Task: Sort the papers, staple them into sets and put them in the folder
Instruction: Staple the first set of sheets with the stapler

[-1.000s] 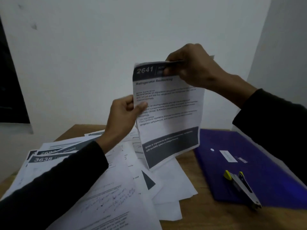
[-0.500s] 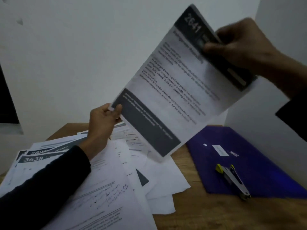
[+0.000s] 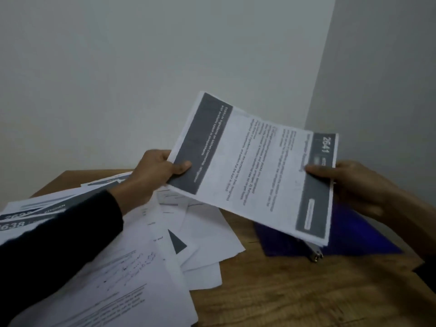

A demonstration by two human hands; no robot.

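A plain office corner: wooden desk (image 3: 295, 300) strewn with printed papers (image 3: 132, 274), bare walls (image 3: 146, 67).

The held sheet (image 3: 254, 168) covers most of the purple folder (image 3: 354, 234) and nearly all the stapler (image 3: 315, 254) — only its near tip shows; its small print is too blurred to read; the left sleeve (image 3: 59, 244) hides part of the paper pile (image 3: 146, 263); the right hand (image 3: 354, 185) runs off the right edge.

Sheet (image 3: 254, 166): white, dark bands at both short ends, header "2641"; held in the air, turned sideways, above the folder. Loose papers (image 3: 132, 256): an overlapping heap on the left of the table. Folder (image 3: 354, 237): purple, flat at right, partly hidden. Stapler (image 3: 315, 255): on the folder, only its tip visible.
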